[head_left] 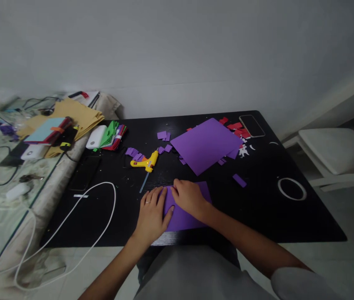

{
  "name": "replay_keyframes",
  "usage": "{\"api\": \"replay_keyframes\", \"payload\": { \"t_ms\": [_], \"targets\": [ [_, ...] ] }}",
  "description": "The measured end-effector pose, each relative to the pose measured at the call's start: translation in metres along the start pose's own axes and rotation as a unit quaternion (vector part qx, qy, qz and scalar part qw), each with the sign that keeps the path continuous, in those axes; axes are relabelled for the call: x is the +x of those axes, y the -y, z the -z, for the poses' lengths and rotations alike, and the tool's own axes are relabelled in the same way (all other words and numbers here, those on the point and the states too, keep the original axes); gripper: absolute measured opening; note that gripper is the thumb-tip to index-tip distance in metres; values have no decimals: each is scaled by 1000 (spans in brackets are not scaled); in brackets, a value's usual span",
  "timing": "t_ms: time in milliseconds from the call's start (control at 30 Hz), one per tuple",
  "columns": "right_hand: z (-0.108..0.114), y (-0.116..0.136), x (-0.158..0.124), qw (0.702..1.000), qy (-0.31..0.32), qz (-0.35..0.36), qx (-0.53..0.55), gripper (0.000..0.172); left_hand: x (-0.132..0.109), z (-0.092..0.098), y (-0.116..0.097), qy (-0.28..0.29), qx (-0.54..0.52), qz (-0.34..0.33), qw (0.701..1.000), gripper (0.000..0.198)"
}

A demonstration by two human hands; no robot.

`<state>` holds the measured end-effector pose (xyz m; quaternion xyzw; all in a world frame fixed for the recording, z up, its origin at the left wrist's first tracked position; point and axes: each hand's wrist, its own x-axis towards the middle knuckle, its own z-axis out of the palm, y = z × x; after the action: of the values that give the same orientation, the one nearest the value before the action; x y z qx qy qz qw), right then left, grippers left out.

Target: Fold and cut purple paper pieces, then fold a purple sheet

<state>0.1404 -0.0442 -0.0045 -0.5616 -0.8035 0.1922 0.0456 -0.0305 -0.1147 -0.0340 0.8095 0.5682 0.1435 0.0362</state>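
Observation:
A purple sheet (183,218) lies on the black table in front of me, near its front edge. My left hand (151,212) rests flat across the sheet's left edge, fingers stretched out and thumb on the paper. Over the sheet's upper left part is my right hand (189,198), its fingers curled and pressed down; what they hold, if anything, is hidden. Just beyond the hands lies a yellow glue gun (145,161) with a clear glue stick (144,182) pointing toward me. A larger purple sheet (206,146) lies farther back.
Small purple pieces (134,154) lie around the glue gun; red scraps (242,132) and white scraps (243,151) are back right, near a phone (252,126). A white ring (292,188) is at right. A white cable (112,208) loops at left. A chair (336,150) stands beyond.

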Motion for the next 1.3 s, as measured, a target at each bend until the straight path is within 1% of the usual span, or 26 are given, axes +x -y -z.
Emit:
{"api": "replay_keyframes", "payload": {
  "t_ms": [100,200,333,433,500,633,700,800,833,867,967,1000,1067,1133,1200,1300],
  "targets": [
    [5,4,8,999,21,-30,-27,23,-3,-2,-1,-2,-2,0,1000,58],
    [9,-4,7,997,29,-53,-39,25,-4,-4,-1,-8,-10,6,1000,57],
    [15,-26,-1,994,33,-94,-39,25,-4,-5,-1,-11,-18,9,1000,58],
    [22,-48,-10,989,28,-141,-32,25,-3,-5,-2,-5,-17,9,1000,59],
    [27,-63,-16,984,28,-173,-25,25,-3,-3,-2,-2,-16,9,1000,59],
    [36,-86,-27,978,11,-207,-17,25,0,3,0,-1,-30,11,999,58],
    [39,-90,-29,976,5,-215,-14,24,6,6,0,-7,-43,20,999,55],
    [39,-81,-27,979,-17,-204,5,25,24,10,-6,-18,-66,47,997,41],
    [38,-76,-26,981,-26,-190,17,25,33,10,-10,-7,-82,53,995,33],
    [37,-70,-24,984,-31,-170,31,25,42,10,-15,22,-107,52,993,27],
    [31,-54,-17,991,-24,-111,64,18,72,7,-32,137,-136,81,978,24],
    [29,-51,-15,992,-14,-102,67,16,81,6,-36,160,-122,88,976,24],
    [27,-48,-12,993,3,-98,66,15,94,5,-44,188,-76,104,974,25],
    [26,-48,-10,992,13,-107,64,16,102,4,-46,206,-39,127,969,29],
    [26,-48,-9,991,19,-116,64,18,105,5,-43,219,-20,145,965,34],
    [26,-48,-8,990,22,-128,59,19,103,10,-33,229,-23,158,960,36]
  ]
}}
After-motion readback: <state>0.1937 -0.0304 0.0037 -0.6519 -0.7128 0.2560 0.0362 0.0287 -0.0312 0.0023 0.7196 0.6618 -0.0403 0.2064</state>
